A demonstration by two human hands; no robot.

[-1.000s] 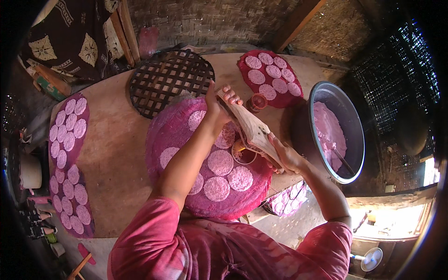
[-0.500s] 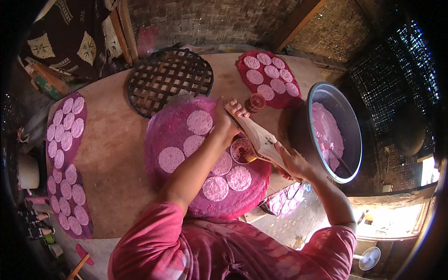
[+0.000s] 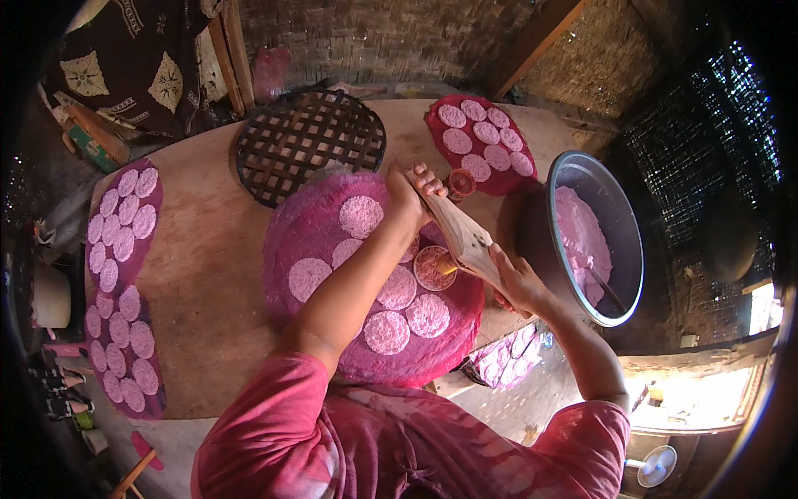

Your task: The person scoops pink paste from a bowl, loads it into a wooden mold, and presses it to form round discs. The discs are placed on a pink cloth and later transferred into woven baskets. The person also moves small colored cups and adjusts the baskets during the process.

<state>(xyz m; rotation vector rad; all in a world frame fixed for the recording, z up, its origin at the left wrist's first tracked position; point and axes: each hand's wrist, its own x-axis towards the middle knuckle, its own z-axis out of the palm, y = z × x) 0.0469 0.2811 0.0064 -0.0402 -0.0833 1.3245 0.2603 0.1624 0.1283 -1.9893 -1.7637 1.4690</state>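
Note:
My left hand (image 3: 413, 187) grips the far end of a flat tan scraper board (image 3: 462, 234), and my right hand (image 3: 515, 279) holds its near end. The board tilts over a small round mould ring (image 3: 434, 268) filled with pink paste. The ring rests on a big round pink tray (image 3: 293, 218) that carries several pale pink discs (image 3: 361, 215). My left forearm crosses the tray and hides part of it. A small brown cup (image 3: 460, 182) stands just beyond my left hand.
To the right, a metal basin (image 3: 635, 249) holds pink batter (image 3: 579, 239) and a ladle. At the back lie a black lattice tray (image 3: 307, 145) and a disc-covered mat (image 3: 482, 143). Two more disc-covered mats (image 3: 123, 218) (image 3: 123, 349) line the brown table's left side.
Both hands and the board have shifted a little to the right and toward me over the mould ring. The upper disc on the pink tray now shows fully.

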